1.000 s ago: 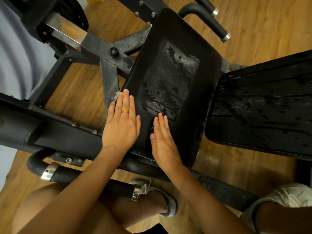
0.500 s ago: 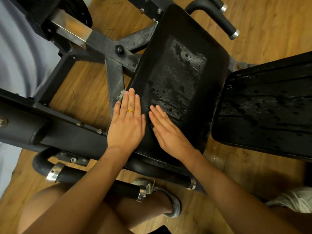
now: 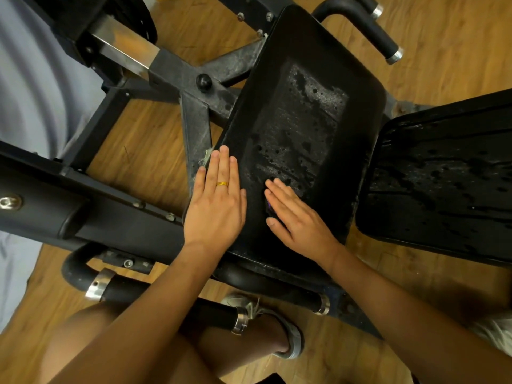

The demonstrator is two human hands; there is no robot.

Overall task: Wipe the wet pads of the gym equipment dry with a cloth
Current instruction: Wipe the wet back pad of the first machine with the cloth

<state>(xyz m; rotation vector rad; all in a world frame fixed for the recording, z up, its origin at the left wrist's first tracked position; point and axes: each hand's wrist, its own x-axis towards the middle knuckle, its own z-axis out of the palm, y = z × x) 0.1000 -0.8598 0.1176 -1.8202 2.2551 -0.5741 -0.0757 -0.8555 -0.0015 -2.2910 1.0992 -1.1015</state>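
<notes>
A black seat pad point(image 3: 302, 128) tilts away from me, with water drops and a damp patch across its middle. My left hand point(image 3: 216, 206) lies flat on the pad's near left edge, fingers straight, a gold ring on one finger. My right hand point(image 3: 299, 217) presses flat on the pad's near middle, fingers pointing up and left. A small dark thing with a purple glint point(image 3: 268, 207) shows under its thumb side; I cannot tell what it is. No cloth is plainly visible. A second black pad point(image 3: 443, 184) at the right carries wet streaks.
The machine's black steel frame point(image 3: 194, 79) runs left of the pad. Padded handles with chrome ends stick out at top right point(image 3: 385, 42) and lower left point(image 3: 166, 297). My knees and a grey shoe point(image 3: 291, 336) sit below on the wooden floor.
My right hand has turned so its fingers point up and left, and it has slid closer to my left hand. My left hand stays flat in the same spot.
</notes>
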